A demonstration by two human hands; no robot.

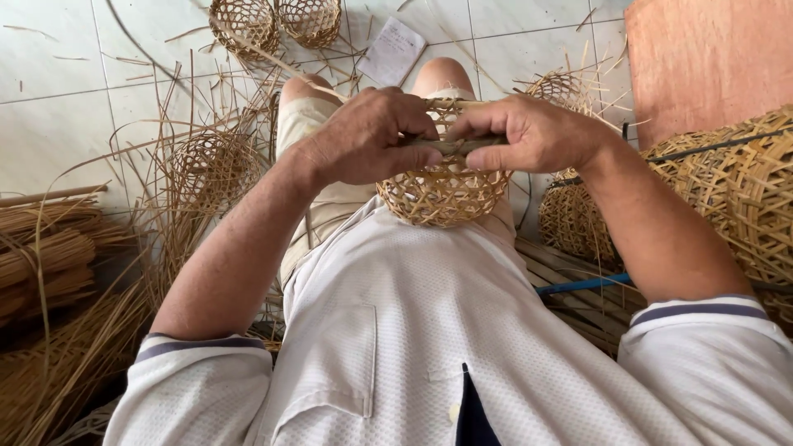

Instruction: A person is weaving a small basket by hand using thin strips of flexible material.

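Bamboo basket point(442, 194) gripped at its rim by both hands, resting on the person's lap.

Left hand point(363, 136) and right hand point(533, 132) meet over the small open-weave basket, fingers curled tight on a dark flat strip point(454, 144) lying along the rim (thumbs pressed on top, knuckles nearly touching). Loose bamboo strips point(165, 215) fan across the white tiled floor point(58, 91) to the left, with bundles point(45, 256) beside them. Two finished small baskets point(277, 23) sit beyond the knees near a sheet of paper point(392, 51). Larger woven baskets point(735, 190) stand on the right, just below an orange board point(710, 58).
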